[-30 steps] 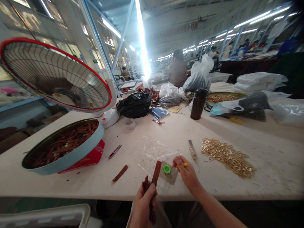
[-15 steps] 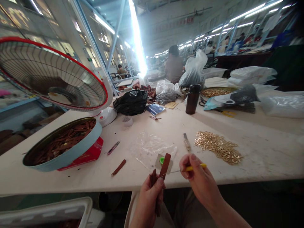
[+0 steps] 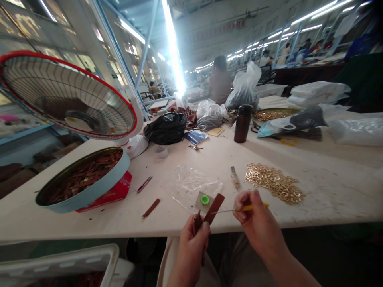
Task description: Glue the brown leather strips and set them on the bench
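Observation:
My left hand (image 3: 193, 243) is closed around several brown leather strips, one of which, a leather strip (image 3: 214, 208), sticks up between thumb and fingers. In my right hand (image 3: 254, 219) I grip a thin metal awl (image 3: 247, 207) by its yellow handle. Its tip reaches the edge of the raised strip; whether it touches is too small to tell. Just beyond my left hand is a small green cup (image 3: 205, 199) on a grey square. A single leather strip (image 3: 151, 209) lies on the table to the left.
Gold-coloured rings (image 3: 273, 183) are heaped at right, beside a taped blade (image 3: 235, 177). A round tin (image 3: 116, 175) of brown strips stands left, under a fan (image 3: 131, 119). Thread snips (image 3: 145, 184), clear plastic film (image 3: 191, 183) and a dark bottle (image 3: 242, 123) are on the table (image 3: 329, 187).
Both hands have shifted slightly right. The raised strip leans further right, and the awl's tip has moved from near its base to higher along its edge. The green cup is less covered.

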Demonstrator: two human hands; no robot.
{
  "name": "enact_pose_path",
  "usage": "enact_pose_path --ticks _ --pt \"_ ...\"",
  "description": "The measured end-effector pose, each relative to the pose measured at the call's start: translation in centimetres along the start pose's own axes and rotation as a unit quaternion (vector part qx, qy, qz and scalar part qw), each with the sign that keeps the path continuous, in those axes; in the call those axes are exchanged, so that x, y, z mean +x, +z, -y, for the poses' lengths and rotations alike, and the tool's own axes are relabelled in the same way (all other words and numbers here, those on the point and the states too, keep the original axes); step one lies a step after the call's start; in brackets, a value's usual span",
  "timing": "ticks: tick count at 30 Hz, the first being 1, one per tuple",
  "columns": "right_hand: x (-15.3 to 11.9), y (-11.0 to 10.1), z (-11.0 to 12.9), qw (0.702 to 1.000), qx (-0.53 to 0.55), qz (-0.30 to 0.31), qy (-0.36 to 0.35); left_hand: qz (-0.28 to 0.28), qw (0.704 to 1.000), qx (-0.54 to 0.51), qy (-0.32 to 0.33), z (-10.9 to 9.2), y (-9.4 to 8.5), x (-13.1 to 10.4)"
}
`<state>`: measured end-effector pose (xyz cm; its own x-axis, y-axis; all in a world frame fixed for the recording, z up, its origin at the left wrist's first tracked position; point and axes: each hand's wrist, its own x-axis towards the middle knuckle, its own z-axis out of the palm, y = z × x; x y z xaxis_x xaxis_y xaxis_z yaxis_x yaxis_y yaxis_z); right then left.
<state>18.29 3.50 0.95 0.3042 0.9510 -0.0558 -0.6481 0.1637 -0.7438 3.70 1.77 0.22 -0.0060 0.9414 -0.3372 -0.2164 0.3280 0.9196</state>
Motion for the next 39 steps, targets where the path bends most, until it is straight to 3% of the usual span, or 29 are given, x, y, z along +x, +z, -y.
enact_pose_path --ticks 3,6,9,12,14,24,31,39 --pt "0.1 -0.5 0.9 0.999 -0.014 -0.006 -0.030 -0.006 1.000 0.001 -0.007 0.4 -0.4 0.3" --pt "-0.7 -0.8 0.6 0.988 -0.140 0.018 -0.067 -0.001 1.000 -0.005 -0.020 0.5 -0.7 0.3" --pt "-1.7 -0.7 -0.6 0.952 -0.283 0.101 -0.056 0.014 1.000 -0.013 -0.021 0.2 -0.7 -0.1" --pt "-1.7 -0.2 -1.7 0.909 -0.362 0.206 -0.023 0.041 0.999 0.002 -0.027 0.1 -0.8 -0.3" --pt "-1.4 0.1 -2.1 0.892 -0.391 0.226 -0.025 0.049 0.998 0.018 -0.027 0.1 -1.0 -0.2" --pt "-0.8 1.2 -2.7 0.891 -0.391 0.230 -0.007 0.053 0.997 0.040 -0.035 -0.5 -1.9 0.4" --pt "-0.3 1.4 -3.2 0.896 -0.377 0.235 0.013 0.071 0.996 0.009 -0.055 0.2 -3.0 1.3" --pt "-1.0 1.8 -4.1 0.889 -0.351 0.285 0.076 0.039 0.998 0.035 0.034 0.2 -3.2 0.7"
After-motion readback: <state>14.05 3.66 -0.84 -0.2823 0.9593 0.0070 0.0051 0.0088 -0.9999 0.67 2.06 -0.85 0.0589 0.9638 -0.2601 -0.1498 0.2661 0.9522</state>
